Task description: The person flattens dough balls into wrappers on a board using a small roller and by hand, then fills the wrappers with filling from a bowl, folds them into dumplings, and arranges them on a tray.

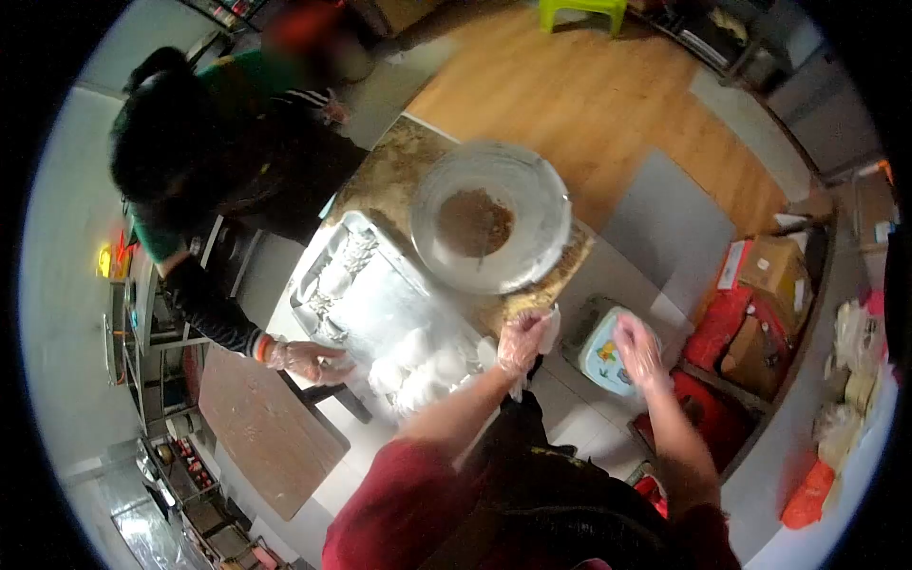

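My left hand (pixel 522 344), in a clear plastic glove, is closed on a thin white dough wrapper (pixel 550 328) at the table's near corner. My right hand (pixel 636 344), also gloved, is held out to the right with its fingers curled together; whatever it may hold cannot be made out. Below it is a pale blue patterned lid or seat (pixel 604 363). A large clear bowl (pixel 544 190) with brown filling (pixel 475 223) stands beyond my left hand. Left of that hand lies a floury pile of white dough wrappers (pixel 423 372).
A white tray (pixel 399 252) holds rows of pleated white dumplings (pixel 353 261). Another person (pixel 218 161) leans in from the left, a gloved hand (pixel 309 361) by the pile. Cardboard boxes (pixel 774 271) stand at right; a brown board (pixel 266 427) is at lower left.
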Tool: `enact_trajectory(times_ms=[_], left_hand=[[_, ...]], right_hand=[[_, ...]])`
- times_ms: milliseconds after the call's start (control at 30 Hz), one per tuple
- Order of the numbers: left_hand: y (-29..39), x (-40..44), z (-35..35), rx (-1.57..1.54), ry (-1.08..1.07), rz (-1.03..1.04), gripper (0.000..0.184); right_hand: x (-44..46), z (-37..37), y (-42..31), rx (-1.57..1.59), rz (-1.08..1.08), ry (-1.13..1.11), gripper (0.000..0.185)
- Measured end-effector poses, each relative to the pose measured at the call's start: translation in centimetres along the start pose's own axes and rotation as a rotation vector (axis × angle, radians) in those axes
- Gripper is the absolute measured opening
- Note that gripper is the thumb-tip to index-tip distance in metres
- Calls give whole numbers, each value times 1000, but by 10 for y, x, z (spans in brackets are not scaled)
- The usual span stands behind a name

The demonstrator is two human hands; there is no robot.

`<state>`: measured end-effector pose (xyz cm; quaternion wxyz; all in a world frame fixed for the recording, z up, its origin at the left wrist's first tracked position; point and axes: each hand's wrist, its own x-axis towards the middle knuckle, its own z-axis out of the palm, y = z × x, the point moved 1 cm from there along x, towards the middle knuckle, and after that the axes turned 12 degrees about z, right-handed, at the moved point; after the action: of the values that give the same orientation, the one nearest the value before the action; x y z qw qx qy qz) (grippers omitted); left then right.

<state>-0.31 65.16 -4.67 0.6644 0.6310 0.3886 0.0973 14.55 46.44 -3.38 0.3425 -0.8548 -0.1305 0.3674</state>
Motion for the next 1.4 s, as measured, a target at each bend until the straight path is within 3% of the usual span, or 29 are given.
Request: enact_trajectory(times_ms=[67, 133, 267, 333, 433, 500, 533, 567, 600, 633, 667, 700, 767, 833, 933, 1000, 1033, 1067, 1133, 1200, 1267, 1400], left_hand=[[-8, -4, -11, -22, 4, -91, 18], [-8, -9, -25, -61, -42, -193, 17], [-27, -28, -43, -232, -83, -167, 16], [-41, -33, -49, -198, -19, -197, 14], [-63, -36, -56, -275, 16, -223, 14], [-70, -35, -60, -317, 41, -249, 14], [-67, -34, -61, -408, 115, -124, 13], [-66, -29, -63, -425, 129, -65, 13], [-62, -24, -65, -442, 141, -6, 12], [-48, -16, -68, -460, 153, 54, 11], [-33, -6, -73, -352, 131, -78, 11], [-16, 6, -76, -242, 106, -207, 11], [4, 30, -78, -339, 140, -96, 15], [37, 64, -85, -219, 59, -33, 17], [69, 118, -86, -246, 194, 88, 26], [75, 165, -92, -164, 265, 104, 33], [58, 196, -95, -100, 316, 121, 36], [32, 233, -106, 625, 295, 442, 36], [14, 294, -135, 956, 204, 548, 45], [3, 348, -165, 476, 198, 390, 54], [-9, 387, -186, 396, 224, 433, 54], [-7, 429, -219, 967, 130, 328, 50]], right_hand=[[67, 31, -57, -99, 32, -128, 46], [142, 85, -66, 61, 95, -258, 58], [252, 178, -55, 28, 277, -126, 66], [262, 191, -69, 51, 313, -50, 64], [272, 201, -82, 163, 489, -178, 64], [287, 219, -74, -794, -188, -243, 50], [290, 226, -70, -1214, -578, -84, 42], [293, 233, -62, -1216, -573, -92, 42], [294, 238, -59, -863, -231, -131, 42], [289, 239, -62, -683, -60, -155, 42], [284, 239, -66, -496, 101, -150, 42], [264, 232, -80, -310, 145, -53, 44], [236, 206, -111, -122, 184, 50, 47], [217, 187, -128, -29, 373, -206, 54], [277, 220, 19, 509, -4, -124, 45], [229, 180, -5, 482, 160, -59, 44], [196, 149, -33, 281, 201, -75, 43], [173, 131, -38, 260, 202, -74, 43], [134, 105, -26, 275, 226, -88, 43], [106, 90, 9, 256, 232, -83, 41], [82, 76, 42, 193, 247, -70, 39], [52, 66, 88, 82, 305, -54, 35]])
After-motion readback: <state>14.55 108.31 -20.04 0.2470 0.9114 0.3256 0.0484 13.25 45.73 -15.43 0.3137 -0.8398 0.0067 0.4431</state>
